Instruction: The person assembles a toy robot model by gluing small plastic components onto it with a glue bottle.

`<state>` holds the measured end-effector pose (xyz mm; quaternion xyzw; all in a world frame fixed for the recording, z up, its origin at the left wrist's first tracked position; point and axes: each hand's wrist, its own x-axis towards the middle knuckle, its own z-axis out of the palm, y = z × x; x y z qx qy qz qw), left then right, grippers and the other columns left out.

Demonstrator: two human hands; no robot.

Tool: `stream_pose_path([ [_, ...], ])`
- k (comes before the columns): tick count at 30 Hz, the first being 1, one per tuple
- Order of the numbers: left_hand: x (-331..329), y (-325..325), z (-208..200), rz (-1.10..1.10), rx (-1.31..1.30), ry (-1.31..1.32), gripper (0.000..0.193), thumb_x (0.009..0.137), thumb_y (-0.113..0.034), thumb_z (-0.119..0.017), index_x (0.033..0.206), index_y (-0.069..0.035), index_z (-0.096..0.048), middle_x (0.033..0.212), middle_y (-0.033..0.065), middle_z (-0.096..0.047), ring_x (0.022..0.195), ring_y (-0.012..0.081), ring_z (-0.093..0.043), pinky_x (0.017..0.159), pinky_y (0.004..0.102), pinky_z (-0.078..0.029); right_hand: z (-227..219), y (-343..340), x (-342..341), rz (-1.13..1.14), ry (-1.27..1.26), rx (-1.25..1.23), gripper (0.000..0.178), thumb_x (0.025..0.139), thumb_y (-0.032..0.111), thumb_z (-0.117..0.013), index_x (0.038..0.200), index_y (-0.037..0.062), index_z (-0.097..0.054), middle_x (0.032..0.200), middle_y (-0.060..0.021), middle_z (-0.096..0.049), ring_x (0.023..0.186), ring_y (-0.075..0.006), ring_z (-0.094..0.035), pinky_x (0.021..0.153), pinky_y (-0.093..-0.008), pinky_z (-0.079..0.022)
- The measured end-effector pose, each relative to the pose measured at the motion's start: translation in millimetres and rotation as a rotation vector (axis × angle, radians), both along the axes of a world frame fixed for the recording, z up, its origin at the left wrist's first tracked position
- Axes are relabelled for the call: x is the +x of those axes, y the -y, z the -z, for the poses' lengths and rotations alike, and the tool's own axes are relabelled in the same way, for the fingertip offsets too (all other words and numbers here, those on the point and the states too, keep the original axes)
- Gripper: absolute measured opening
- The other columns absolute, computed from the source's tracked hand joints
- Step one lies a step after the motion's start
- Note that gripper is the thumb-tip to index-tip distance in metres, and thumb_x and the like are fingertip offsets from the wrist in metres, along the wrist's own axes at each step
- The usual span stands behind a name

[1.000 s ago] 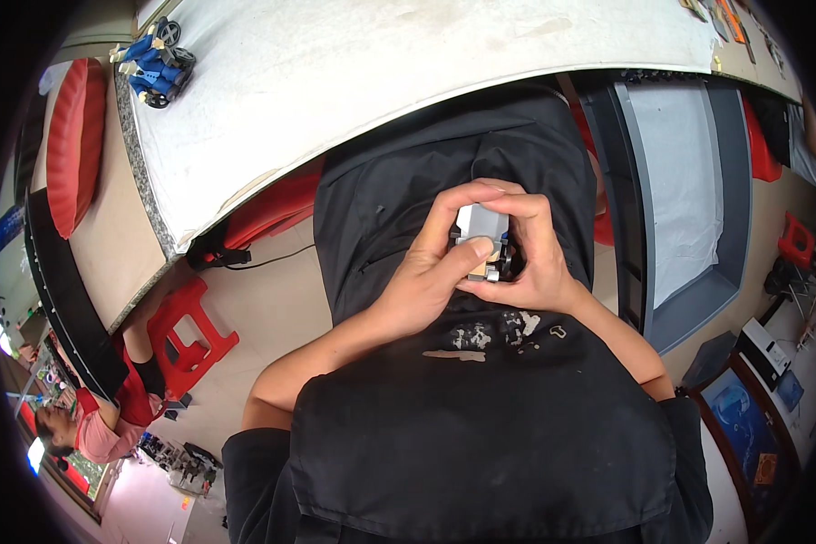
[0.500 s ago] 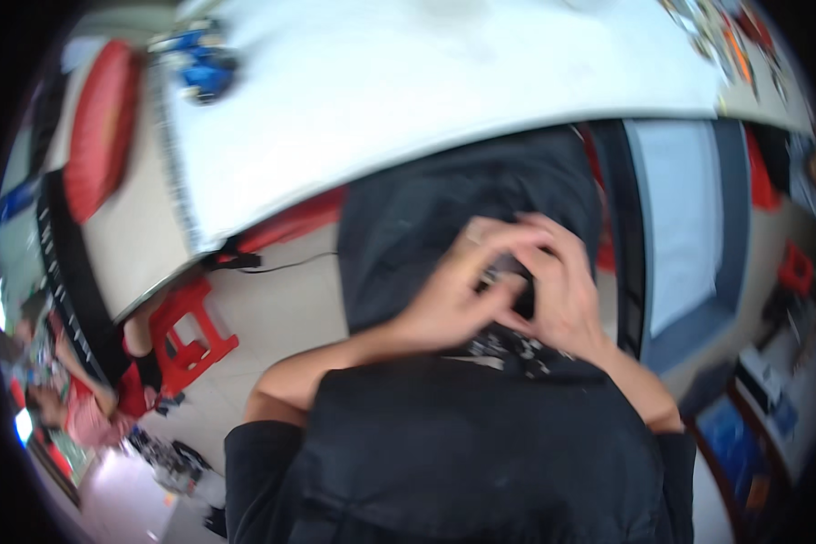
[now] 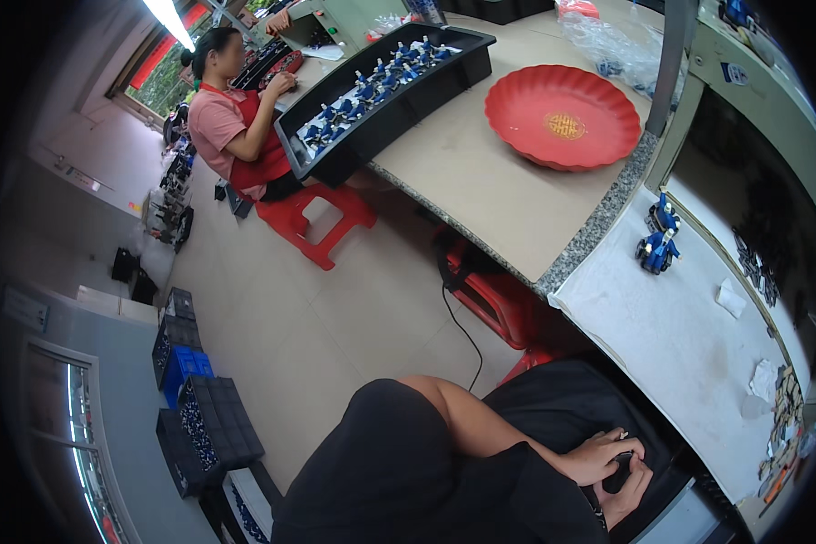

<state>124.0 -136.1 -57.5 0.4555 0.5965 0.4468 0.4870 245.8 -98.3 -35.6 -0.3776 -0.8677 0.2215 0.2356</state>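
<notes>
A tan table with a speckled stone edge is running across the upper middle, and a white-covered worktable is adjoining it on the right. One co-worker in a pink top and red apron is sitting at the tan table's far side. One long black tray is resting on that table, holding rows of blue figures, too many and too small for an exact count. One red plastic stool is supporting the co-worker, and one red scallop-edged plate with a gold emblem is lying near the stone edge.

Lower down, the wearer's left forearm is slanting toward the lower right, over black cloth covering the lap. The left hand is arching its fingers over the top while the right hand is curling in from below; both are closing around one small object. That object is sitting between the two palms, above the lap, showing only a dark, rounded part; the fingers are hiding the rest. Two blue toy figures with black parts are standing close together on the white-covered worktable.
</notes>
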Motion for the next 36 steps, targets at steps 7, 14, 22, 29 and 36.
stream_pose_path([
  [7, -55.3, -8.8, -23.0, -0.002, 0.106, -0.164, 0.036, 0.064, 0.002, -0.050, 0.100, -0.003, -0.056, 0.102, 0.0146, -0.055, 0.094, 0.0330, -0.050, 0.086, 0.0387, -0.040, 5.5, -11.5, -34.5, -0.071, 0.053, 0.066, 0.064, 0.055, 0.017, -0.077, 0.114, 0.0048, -0.053, 0.103, -0.0138, -0.057, 0.099, -0.0338, -0.053, 0.085, -0.0395, -0.045],
  [14, -62.4, -27.1, -27.0, 0.169, -0.367, 0.558, 0.034, 0.085, 0.003, -0.050, 0.117, -0.008, -0.052, 0.107, 0.0019, -0.052, 0.091, 0.0085, -0.049, 0.078, 0.0233, -0.042, -23.1, -10.3, -41.3, 0.083, -0.028, -0.068, 0.056, 0.050, 0.003, -0.075, 0.101, -0.0029, -0.054, 0.091, -0.0124, -0.050, 0.082, -0.0281, -0.053, 0.068, -0.0349, -0.047],
  [22, -64.5, -25.0, -28.7, 0.359, -0.310, 0.456, 0.054, 0.084, 0.002, -0.054, 0.134, -0.012, -0.042, 0.102, -0.0001, -0.054, 0.084, 0.0059, -0.049, 0.076, 0.0213, -0.043, -27.3, 5.0, -29.6, 0.138, -0.052, -0.120, 0.058, 0.050, 0.003, -0.077, 0.102, -0.0026, -0.053, 0.090, -0.0118, -0.049, 0.081, -0.0273, -0.053, 0.067, -0.0341, -0.046],
  [29, -77.5, -24.8, -25.8, 0.387, -0.401, 0.589, 0.057, 0.083, -0.001, -0.048, 0.138, -0.009, -0.034, 0.120, 0.0052, -0.048, 0.101, 0.0100, -0.047, 0.088, 0.0247, -0.038, -35.9, 4.6, -40.1, 0.116, -0.025, -0.133, 0.057, 0.050, 0.003, -0.077, 0.102, -0.0028, -0.053, 0.089, -0.0114, -0.048, 0.081, -0.0263, -0.053, 0.067, -0.0338, -0.046],
  [36, -76.5, -22.5, -28.9, 0.376, -0.300, 0.548, 0.053, 0.083, -0.021, -0.037, 0.133, -0.002, -0.036, 0.133, 0.0097, -0.040, 0.119, 0.0182, -0.040, 0.100, 0.0318, -0.029, -35.7, 1.0, -41.2, 0.104, -0.038, -0.159, 0.055, 0.050, 0.004, -0.076, 0.100, -0.0031, -0.054, 0.091, -0.0117, -0.050, 0.081, -0.0265, -0.053, 0.068, -0.0337, -0.047],
])
